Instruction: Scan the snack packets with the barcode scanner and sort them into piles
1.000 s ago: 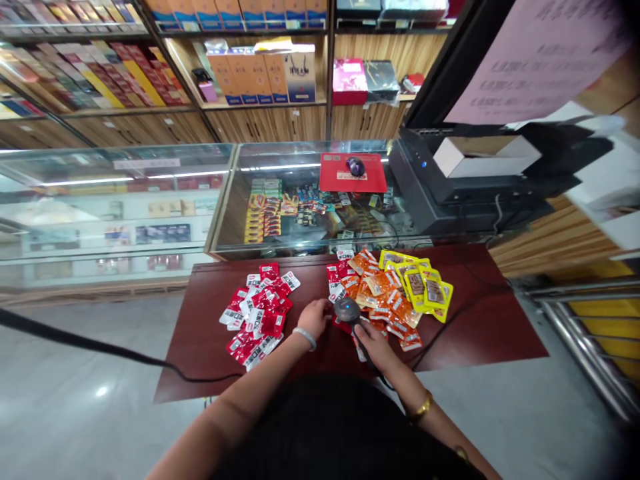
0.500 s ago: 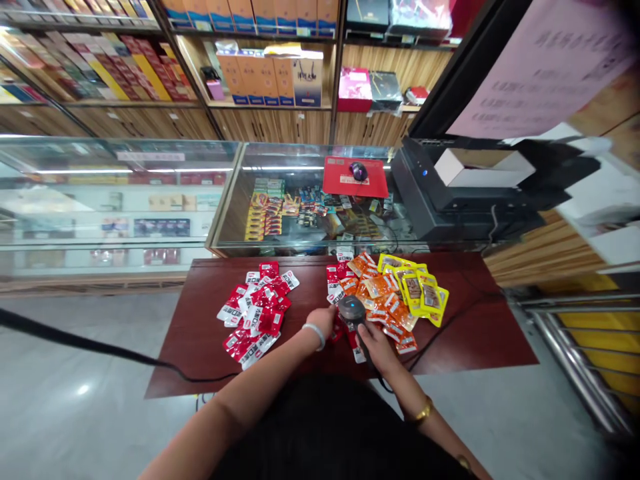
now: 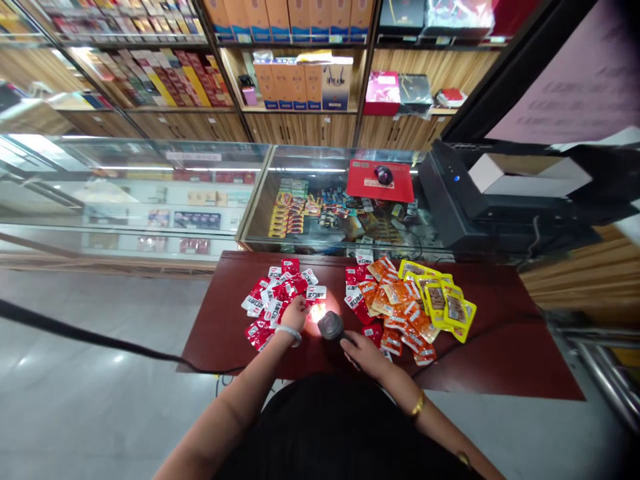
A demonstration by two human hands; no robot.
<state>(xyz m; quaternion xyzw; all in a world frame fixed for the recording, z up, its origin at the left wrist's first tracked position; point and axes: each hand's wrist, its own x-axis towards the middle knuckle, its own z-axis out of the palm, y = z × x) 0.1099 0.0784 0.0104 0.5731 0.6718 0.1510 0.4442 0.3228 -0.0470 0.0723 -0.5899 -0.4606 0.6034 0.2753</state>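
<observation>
My right hand [image 3: 364, 353] is wrapped round the handle of a dark handheld barcode scanner [image 3: 331, 325]. Bright light from the scanner falls just left of its head. There my left hand [image 3: 295, 315] pinches a small red and white snack packet [image 3: 316, 292], whose lower part is washed out by the glare. Beneath and beyond the left hand spreads a pile of similar red and white packets [image 3: 260, 331]. To the right of the scanner lie more red and white packets [image 3: 358, 305], orange packets [image 3: 400, 292] and yellow packets [image 3: 457, 309], overlapping each other.
The packets lie on a dark red-brown table [image 3: 520, 333]. Behind it stands a glass display case [image 3: 255, 193] with a red mat [image 3: 360, 190] and a mouse [image 3: 384, 175] on top. Dark equipment [image 3: 450, 207] is at the right. A black cable [image 3: 100, 335] crosses at left.
My left hand has moved left from the right-hand red packets to the left pile, now with a packet. The scanner has swung left and its light now shows. The view has shifted.
</observation>
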